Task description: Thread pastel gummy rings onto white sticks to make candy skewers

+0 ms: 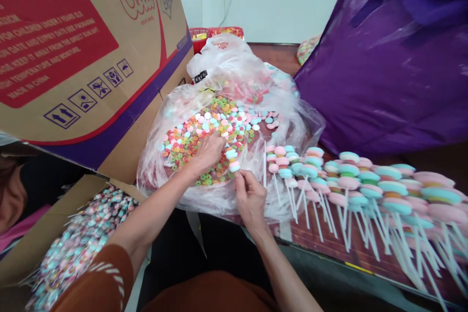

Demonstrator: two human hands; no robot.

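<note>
My right hand (251, 197) pinches the lower end of a candy lollipop (231, 158), with blue, white and pink candy pieces stacked on it; the stick is mostly hidden by my fingers. Just left of it, my left hand (211, 150) reaches down among loose candies (186, 148) with its fingers bent together. Its fingertips are hidden, so what they hold does not show. The candies are small coloured rings and pink, white and blue discs, lying in an open clear plastic bag (155, 156). Finished-looking candy lollipops (349, 183) lie in a long row to the right.
A large printed cardboard box (109, 53) stands at the left. Below it, an open carton (87, 234) holds many wrapped lollipops. A purple bag (395, 68) fills the right rear. The dark red tabletop (340, 258) has its front edge near my lap.
</note>
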